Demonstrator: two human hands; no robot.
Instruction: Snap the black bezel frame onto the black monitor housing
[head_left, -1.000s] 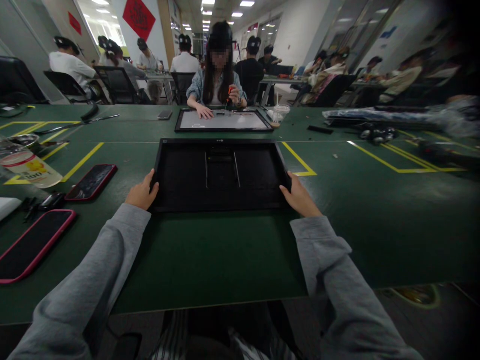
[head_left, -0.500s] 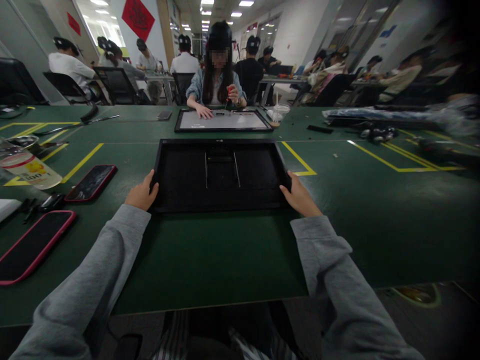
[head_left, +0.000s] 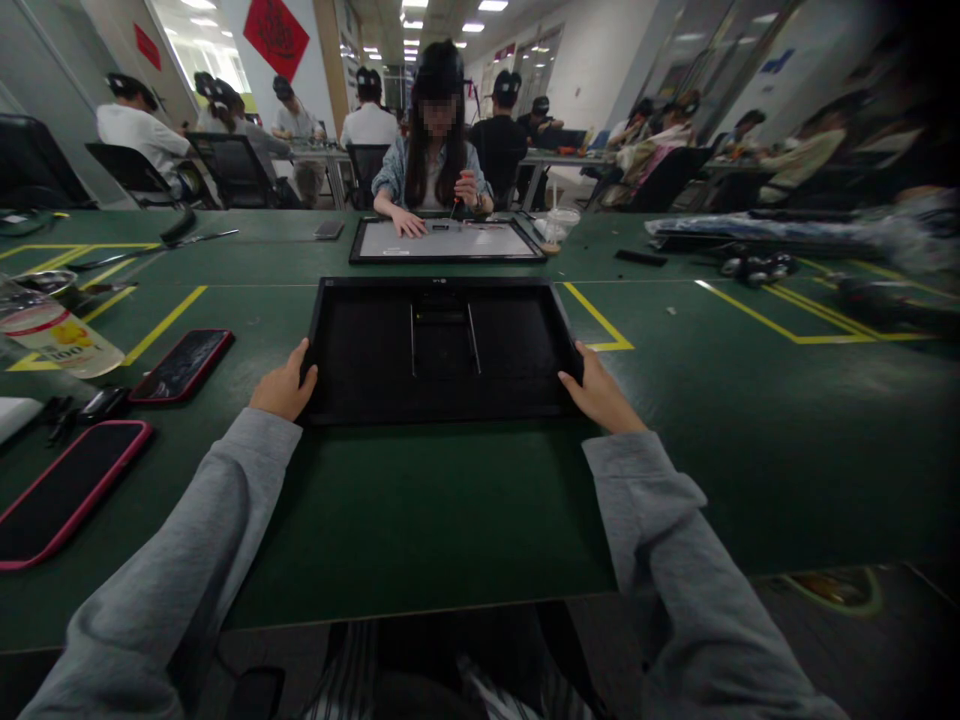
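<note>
A black monitor back shell [head_left: 442, 345] lies flat on the green table [head_left: 420, 510] in front of me, hollow side up. My left hand [head_left: 283, 388] grips its near left corner, fingers curled over the rim. My right hand [head_left: 600, 393] grips the near right corner the same way. Both arms wear grey sleeves.
Two phones in red cases [head_left: 182, 364] [head_left: 64, 490] lie at the left, beside a plastic bottle [head_left: 56, 335] and small tools [head_left: 101, 403]. Across the table a person works on a white-faced panel [head_left: 446, 241]. Yellow floor-tape lines [head_left: 600, 320] mark the mat. More parts [head_left: 750, 265] lie at the right.
</note>
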